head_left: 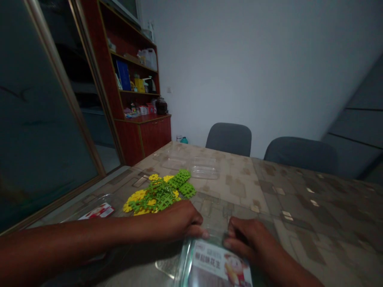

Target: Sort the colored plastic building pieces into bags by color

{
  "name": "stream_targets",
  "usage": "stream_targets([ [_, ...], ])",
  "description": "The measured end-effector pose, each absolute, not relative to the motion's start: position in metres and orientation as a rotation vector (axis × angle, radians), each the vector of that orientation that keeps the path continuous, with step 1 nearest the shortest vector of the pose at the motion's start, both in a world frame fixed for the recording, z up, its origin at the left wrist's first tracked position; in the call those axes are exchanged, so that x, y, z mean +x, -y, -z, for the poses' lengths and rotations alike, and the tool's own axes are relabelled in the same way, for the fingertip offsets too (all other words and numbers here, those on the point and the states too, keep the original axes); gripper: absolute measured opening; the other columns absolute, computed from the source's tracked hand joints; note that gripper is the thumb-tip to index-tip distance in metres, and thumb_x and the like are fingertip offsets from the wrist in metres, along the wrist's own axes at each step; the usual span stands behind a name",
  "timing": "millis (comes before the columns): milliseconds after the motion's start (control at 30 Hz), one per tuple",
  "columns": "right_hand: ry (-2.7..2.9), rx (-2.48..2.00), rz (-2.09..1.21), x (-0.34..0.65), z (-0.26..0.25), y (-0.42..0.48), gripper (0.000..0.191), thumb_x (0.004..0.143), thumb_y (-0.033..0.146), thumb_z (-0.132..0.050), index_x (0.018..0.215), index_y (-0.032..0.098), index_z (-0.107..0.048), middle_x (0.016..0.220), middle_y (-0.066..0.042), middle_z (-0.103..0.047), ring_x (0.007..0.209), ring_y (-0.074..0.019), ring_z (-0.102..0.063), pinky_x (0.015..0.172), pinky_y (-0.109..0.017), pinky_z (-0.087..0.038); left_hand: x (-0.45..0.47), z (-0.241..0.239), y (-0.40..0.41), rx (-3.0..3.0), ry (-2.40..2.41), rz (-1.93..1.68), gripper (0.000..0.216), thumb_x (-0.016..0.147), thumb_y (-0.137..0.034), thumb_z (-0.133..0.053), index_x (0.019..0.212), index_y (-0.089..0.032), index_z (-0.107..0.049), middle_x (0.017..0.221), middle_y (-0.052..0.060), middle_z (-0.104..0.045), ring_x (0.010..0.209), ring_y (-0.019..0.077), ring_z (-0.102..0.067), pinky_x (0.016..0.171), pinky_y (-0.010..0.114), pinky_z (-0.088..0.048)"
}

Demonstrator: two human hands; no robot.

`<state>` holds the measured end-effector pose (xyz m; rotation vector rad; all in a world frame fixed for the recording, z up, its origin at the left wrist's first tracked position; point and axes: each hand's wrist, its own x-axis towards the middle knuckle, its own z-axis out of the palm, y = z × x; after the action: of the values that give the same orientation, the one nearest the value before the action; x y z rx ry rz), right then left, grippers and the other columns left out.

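Observation:
A clear plastic box (pixel 214 261) with a printed white label lies on the table close in front of me, cut off by the lower edge of the view. My left hand (pixel 184 221) is closed, its fingers curled onto the box's far left corner. At the far right corner, my right hand (pixel 253 239) is also closed, with thumb and fingers pinching the rim. Just beyond my left hand is a loose pile of green interlocking plastic pieces (pixel 181 179) and yellow flower-shaped pieces (pixel 136 197). The undersides of both hands' fingertips are hidden.
Two clear plastic trays (pixel 205 169) stand farther back on the patterned table (pixel 236 179). Another labelled clear package (pixel 100 209) lies at left, partly behind my left forearm. Grey chairs (pixel 229 137) line the far side. A red shelf cabinet (pixel 143 133) stands at back left.

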<state>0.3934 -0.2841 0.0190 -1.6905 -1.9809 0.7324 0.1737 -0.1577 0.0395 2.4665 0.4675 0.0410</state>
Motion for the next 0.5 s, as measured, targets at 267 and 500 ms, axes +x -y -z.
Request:
stream_targets([
  [267, 1.836, -1.525, -0.693, 0.406, -0.008, 0.298, 0.019, 0.091, 0.035, -0.056, 0.092, 0.020, -0.068, 0.078, -0.002, -0.062, 0.071, -0.0180, -0.057, 0.064, -0.028, -0.041, 0.171, -0.036, 0.166, 1.815, -0.554, 0.039, 0.051, 0.086, -0.070, -0.055, 0.073, -0.022, -0.045, 0.058, -0.005, -0.051, 0.045, 0.0113, -0.044, 0.046, 0.023, -0.037],
  [500, 1.735, -1.539, -0.625, 0.406, -0.004, 0.316, 0.021, 0.094, 0.036, -0.051, 0.095, 0.021, -0.065, 0.089, -0.005, -0.067, 0.081, -0.0211, -0.064, 0.073, -0.032, -0.049, 0.169, -0.048, 0.178, 1.762, -0.480, -0.094, 0.061, 0.088, -0.076, -0.049, 0.069, -0.018, -0.052, 0.068, -0.001, -0.054, 0.064, 0.0141, -0.053, 0.062, 0.026, -0.042],
])
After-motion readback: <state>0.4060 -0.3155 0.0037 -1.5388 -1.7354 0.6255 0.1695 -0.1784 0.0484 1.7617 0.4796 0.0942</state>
